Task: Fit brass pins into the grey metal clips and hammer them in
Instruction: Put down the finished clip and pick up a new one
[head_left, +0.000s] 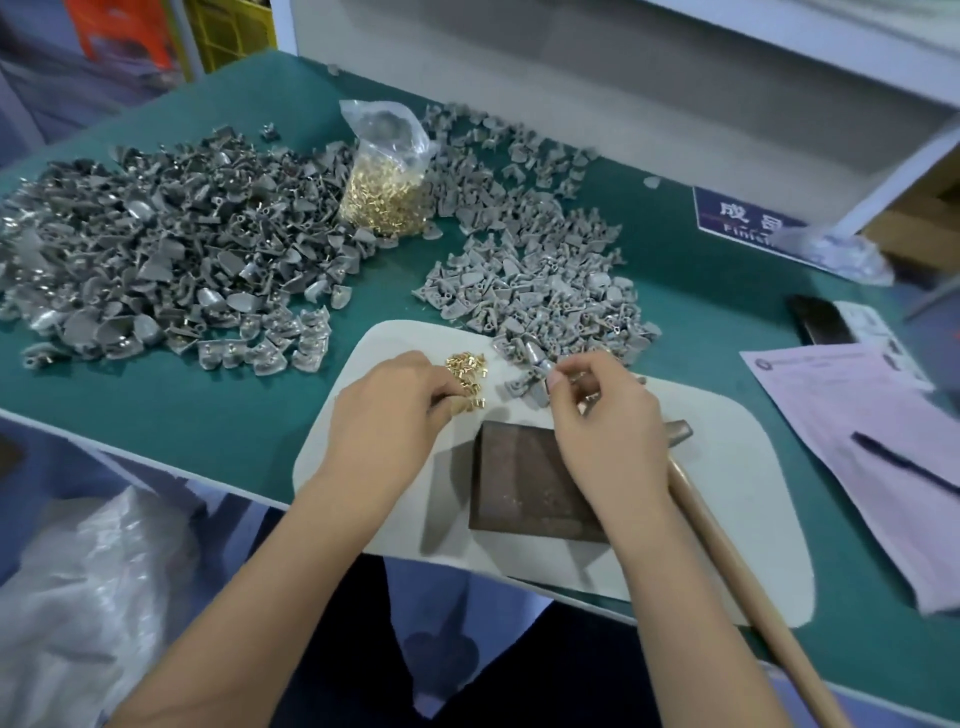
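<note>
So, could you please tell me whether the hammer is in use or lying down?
Lying down: the hammer rests on the white mat, neither hand gripping it.

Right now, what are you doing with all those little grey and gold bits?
A person is putting brass pins into grey clips. The left hand picks at the loose brass pins on the white mat, while the right hand holds a grey clip. The hammer lies unused beside the metal block.
</note>
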